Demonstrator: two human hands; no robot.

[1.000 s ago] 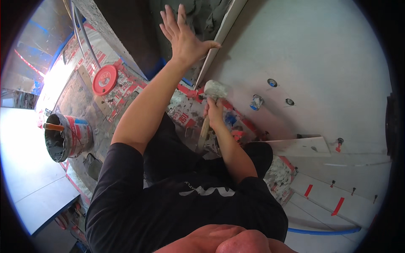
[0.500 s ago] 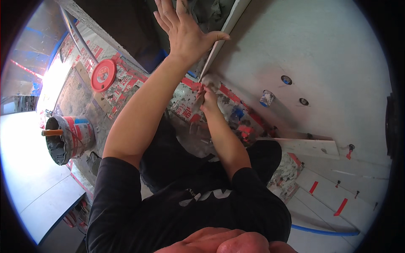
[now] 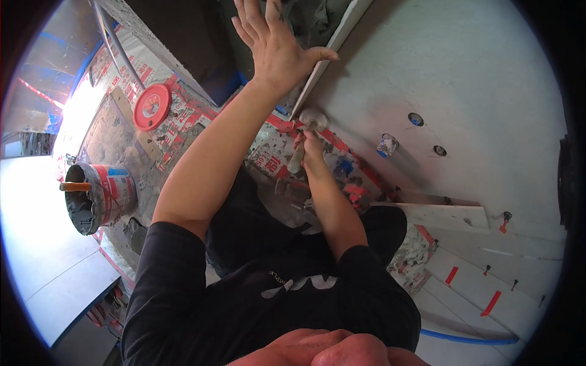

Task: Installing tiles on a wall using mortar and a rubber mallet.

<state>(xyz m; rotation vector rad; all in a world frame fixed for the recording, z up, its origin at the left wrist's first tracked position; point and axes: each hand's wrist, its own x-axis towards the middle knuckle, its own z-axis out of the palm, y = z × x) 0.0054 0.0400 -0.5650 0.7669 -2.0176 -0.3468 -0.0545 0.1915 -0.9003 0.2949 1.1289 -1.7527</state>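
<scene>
My left hand [image 3: 273, 46] is raised with its fingers spread, the palm flat against the edge of a large pale wall tile [image 3: 427, 67]. My right hand [image 3: 311, 149] is closed around the wooden handle of a mallet with a whitish rubber head [image 3: 310, 120]. The mallet head is close to the tile's lower left part, near the tile edge. Dark grey mortar [image 3: 311, 24] shows on the wall left of the tile, behind my left hand.
A bucket of grey mortar with a wooden-handled tool in it [image 3: 94, 195] stands at the left on paper floor covering. A round red lid [image 3: 152, 107] lies beyond it. Pipe stubs [image 3: 387, 145] poke through the tile. Red spacer clips [image 3: 490, 303] sit in tile joints at the lower right.
My left hand has stayed flat on the tile edge. My right hand has swung the mallet down out of sight and back up toward the tile.
</scene>
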